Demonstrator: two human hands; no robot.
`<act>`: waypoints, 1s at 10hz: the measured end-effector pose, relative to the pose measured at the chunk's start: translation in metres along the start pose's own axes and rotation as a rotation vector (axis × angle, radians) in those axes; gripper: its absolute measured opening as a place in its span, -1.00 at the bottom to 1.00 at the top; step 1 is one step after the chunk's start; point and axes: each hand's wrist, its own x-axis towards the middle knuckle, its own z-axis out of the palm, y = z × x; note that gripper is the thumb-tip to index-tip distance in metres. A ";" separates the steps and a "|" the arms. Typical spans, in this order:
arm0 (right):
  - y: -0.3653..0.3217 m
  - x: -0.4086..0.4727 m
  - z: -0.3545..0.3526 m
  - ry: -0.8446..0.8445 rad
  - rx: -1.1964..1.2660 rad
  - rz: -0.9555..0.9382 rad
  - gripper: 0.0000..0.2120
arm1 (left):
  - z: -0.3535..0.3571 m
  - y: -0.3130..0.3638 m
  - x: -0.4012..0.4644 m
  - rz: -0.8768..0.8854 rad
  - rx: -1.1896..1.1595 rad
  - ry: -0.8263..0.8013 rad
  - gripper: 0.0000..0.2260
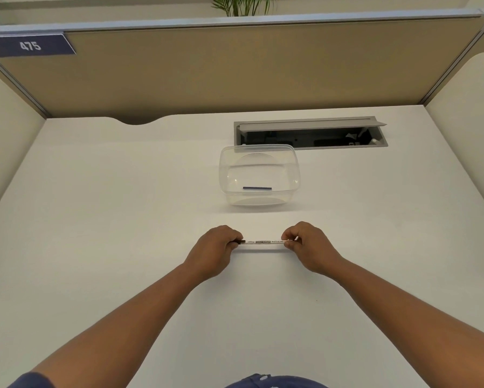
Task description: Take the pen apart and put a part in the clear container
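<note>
A slim white whiteboard marker pen (pixel 263 242) with black lettering lies level between my hands, just above the white desk. My left hand (pixel 214 249) pinches its dark left end. My right hand (pixel 308 246) pinches its right end, which the fingers hide. Beyond the pen stands the clear container (pixel 292 166), open at the top, with a thin dark blue stick (pixel 257 188) lying inside it near the front wall.
An open grey cable tray (pixel 311 133) is set into the desk (pixel 123 219) behind the container. Tan partition walls (pixel 235 71) close off the back and both sides.
</note>
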 end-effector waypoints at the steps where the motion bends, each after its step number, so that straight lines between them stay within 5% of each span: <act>1: 0.004 0.003 0.004 -0.014 -0.063 -0.031 -0.86 | 0.003 -0.005 0.002 -0.005 0.017 0.008 -0.81; 3: 0.007 0.010 0.011 -0.014 -0.207 -0.103 -0.83 | 0.013 -0.017 0.004 0.011 0.061 0.022 -0.81; 10: 0.011 0.017 0.014 0.035 -0.103 -0.052 -0.77 | 0.017 -0.026 0.011 -0.069 -0.008 0.041 -0.77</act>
